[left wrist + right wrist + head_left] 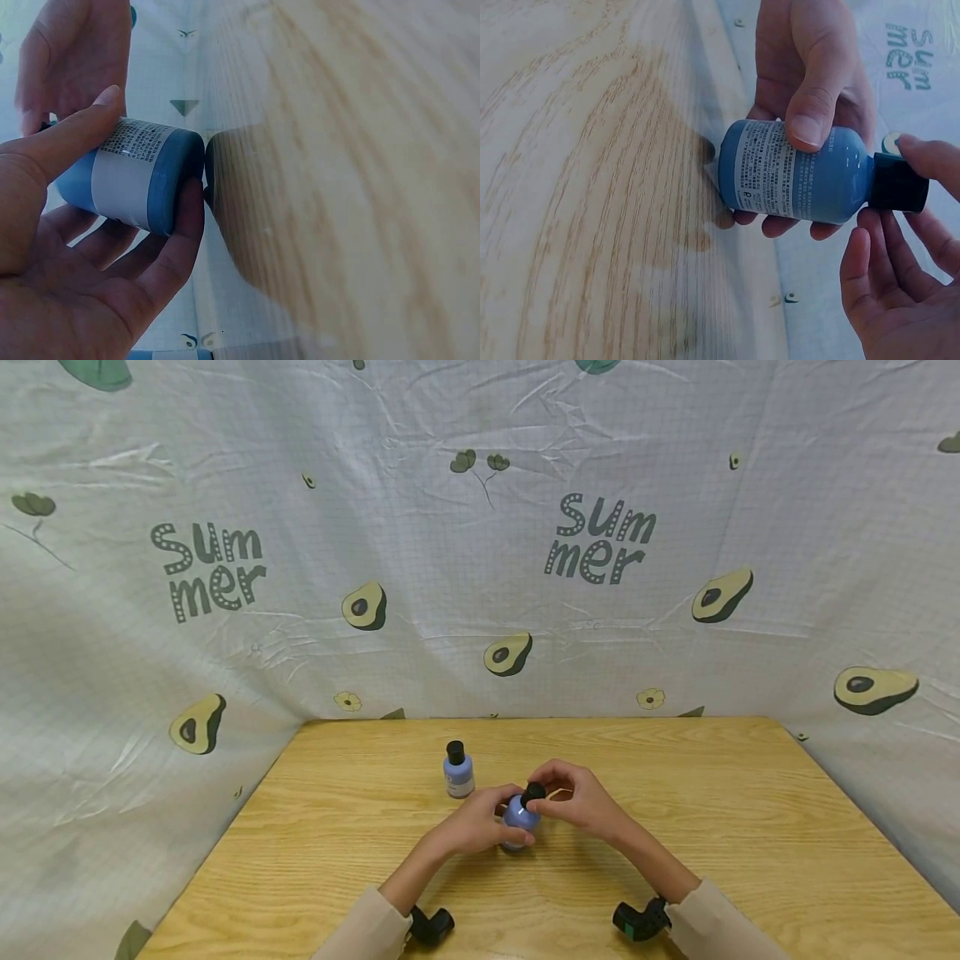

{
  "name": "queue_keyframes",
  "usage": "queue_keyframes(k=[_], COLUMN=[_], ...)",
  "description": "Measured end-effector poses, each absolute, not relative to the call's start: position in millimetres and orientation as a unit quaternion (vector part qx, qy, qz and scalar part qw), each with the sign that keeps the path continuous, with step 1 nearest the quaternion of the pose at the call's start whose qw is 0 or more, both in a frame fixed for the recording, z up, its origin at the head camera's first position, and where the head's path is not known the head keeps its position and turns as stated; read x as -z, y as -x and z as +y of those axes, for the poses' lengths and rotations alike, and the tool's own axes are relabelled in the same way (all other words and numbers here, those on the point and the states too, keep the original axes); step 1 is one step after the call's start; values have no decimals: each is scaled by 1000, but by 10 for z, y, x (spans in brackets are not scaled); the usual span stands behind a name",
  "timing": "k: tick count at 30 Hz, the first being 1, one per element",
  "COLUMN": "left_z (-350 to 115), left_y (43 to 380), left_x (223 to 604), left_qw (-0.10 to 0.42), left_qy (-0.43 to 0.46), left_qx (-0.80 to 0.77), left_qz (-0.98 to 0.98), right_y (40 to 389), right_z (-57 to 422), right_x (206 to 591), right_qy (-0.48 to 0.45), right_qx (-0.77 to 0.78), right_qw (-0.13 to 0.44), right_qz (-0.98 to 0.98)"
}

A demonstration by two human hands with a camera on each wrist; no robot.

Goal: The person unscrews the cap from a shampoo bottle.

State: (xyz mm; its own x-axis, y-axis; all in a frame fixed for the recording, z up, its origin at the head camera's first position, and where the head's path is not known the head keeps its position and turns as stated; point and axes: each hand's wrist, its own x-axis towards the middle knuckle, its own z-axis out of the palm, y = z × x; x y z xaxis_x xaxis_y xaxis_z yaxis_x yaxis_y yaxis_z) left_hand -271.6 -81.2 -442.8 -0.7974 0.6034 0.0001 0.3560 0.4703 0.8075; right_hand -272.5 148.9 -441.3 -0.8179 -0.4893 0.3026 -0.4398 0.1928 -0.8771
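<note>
A blue bottle with a white printed label and a black cap is between both hands, tilted slightly just above the table. My left hand grips its body, thumb on one side and fingers curled round the other. With thumb and fingertips, my right hand pinches the black cap, which sits on the bottle's neck. In the left wrist view the bottle's base shows close to the wood, and the cap is mostly hidden behind the left thumb.
A second blue bottle with a black cap stands upright on the wooden table, beyond and left of the left hand. Behind the table hangs a pale curtain printed with avocados. Each wrist wears a black device.
</note>
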Motion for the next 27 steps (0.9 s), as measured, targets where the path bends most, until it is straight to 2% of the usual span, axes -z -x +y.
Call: queue_keyframes(k=[18, 27], left_z=[-804, -804], left_y=[2702, 2702], left_x=[4408, 4413], left_qw=[140, 144], left_qy=[-293, -289], left_qx=[-435, -436], left_qz=[840, 840], right_y=[2717, 2708], right_z=[1499, 1486], right_x=[4393, 4377], right_qy=[327, 310], right_qx=[554, 562], right_qw=[22, 16], right_qz=[765, 766])
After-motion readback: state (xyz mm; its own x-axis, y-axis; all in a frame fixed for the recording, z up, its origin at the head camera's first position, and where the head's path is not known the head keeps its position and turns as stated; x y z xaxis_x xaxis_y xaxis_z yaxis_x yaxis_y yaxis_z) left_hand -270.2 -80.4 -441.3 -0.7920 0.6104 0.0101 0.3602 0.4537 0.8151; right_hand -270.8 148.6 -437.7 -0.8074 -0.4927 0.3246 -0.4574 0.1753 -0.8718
